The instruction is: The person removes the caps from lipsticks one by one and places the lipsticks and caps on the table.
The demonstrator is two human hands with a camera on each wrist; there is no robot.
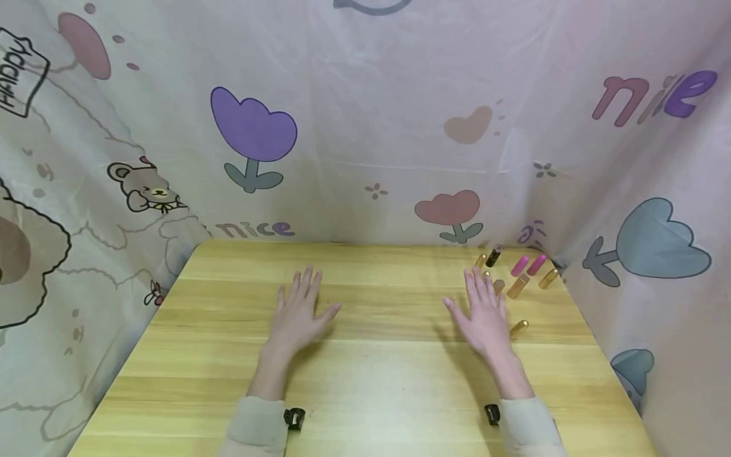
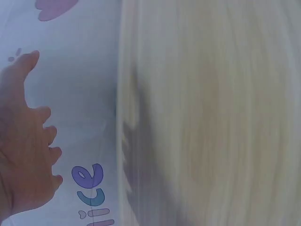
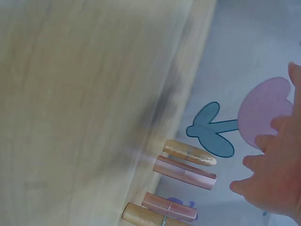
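Observation:
Both hands are held over the wooden table with fingers spread, and neither holds anything. My left hand [image 1: 297, 320] is at the left of the middle, its thumb pointing inward. My right hand [image 1: 485, 320] lies in front of a group of lipstick tubes and partly hides some of them in the head view. A gold tube [image 1: 519, 329] stands just right of its wrist. Behind are a black tube [image 1: 493, 256], two pink tubes [image 1: 520, 266], an orange-gold tube [image 1: 518, 286] and another gold tube [image 1: 548, 278]. In the right wrist view, a pink tube [image 3: 184, 172] shows below the fingers.
The pale wooden table [image 1: 365, 393] ends at a printed cloth backdrop [image 1: 354, 127], which also hangs along both sides. Small black clips [image 1: 294, 419] sit by the cuffs at each wrist. The lipstick tubes cluster at the table's far right corner.

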